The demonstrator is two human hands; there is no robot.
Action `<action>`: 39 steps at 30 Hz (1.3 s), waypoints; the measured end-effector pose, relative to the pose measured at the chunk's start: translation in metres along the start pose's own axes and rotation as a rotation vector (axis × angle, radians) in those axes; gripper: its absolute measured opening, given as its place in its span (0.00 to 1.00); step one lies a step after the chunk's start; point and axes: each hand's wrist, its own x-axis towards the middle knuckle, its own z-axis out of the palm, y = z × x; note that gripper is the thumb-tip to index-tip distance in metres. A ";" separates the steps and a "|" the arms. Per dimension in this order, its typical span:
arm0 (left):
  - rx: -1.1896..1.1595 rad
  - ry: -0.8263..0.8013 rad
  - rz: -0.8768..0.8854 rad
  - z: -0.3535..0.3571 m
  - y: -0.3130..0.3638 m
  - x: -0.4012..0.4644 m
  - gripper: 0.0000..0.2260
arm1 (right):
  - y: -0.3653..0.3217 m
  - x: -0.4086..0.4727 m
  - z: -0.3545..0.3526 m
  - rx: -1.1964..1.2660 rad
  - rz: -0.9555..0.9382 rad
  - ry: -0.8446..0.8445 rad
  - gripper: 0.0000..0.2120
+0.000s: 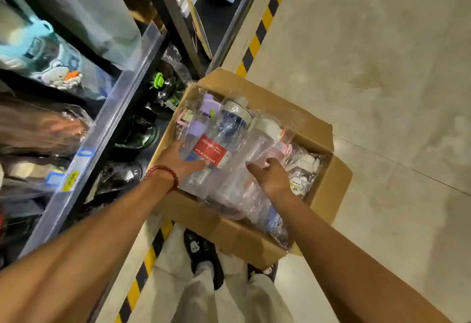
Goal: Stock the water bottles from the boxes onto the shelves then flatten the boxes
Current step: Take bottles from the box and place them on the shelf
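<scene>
An open cardboard box [318,170] sits on the concrete floor [382,55] beside the shelves [122,108], packed with water bottles lying on their sides, each in a crinkled clear plastic sleeve. The left hand [178,158] has its fingers curled around the barrel of the purple-lidded bottle [201,129], just below its red label [210,150], with the thumb over the top. The right hand [270,176] rests on the neighbouring clear bottle [244,159]; its fingers reach forward and look loosely bent against the wrap, though whether they truly grip cannot be told. The bottles appear to be empty hard plastic, so probably light and stiff, cylindrical and smooth. The loose film is likely the trouble: glossy and slippery, it may slide over the barrel under the fingers. A hold round the middle of the barrel, squeezing through the film until the hard wall is felt, seems safest; the lid end beyond the fingertips, with its loop and cap, offers a firmer catch. The box walls look like soft corrugated board, creased at the flaps.
</scene>
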 end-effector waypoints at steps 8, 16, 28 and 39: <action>-0.034 -0.215 0.040 0.013 -0.012 0.047 0.21 | 0.005 0.045 0.037 0.220 0.142 0.139 0.29; -0.171 -0.335 0.025 0.009 -0.019 0.051 0.39 | 0.007 0.045 0.037 0.496 0.199 -0.023 0.55; -0.471 -0.306 0.040 -0.023 -0.025 -0.051 0.45 | -0.015 -0.052 0.019 0.603 0.040 -0.131 0.50; -0.780 0.012 0.173 -0.103 0.005 -0.181 0.52 | -0.090 -0.188 -0.037 0.606 -0.262 -0.249 0.57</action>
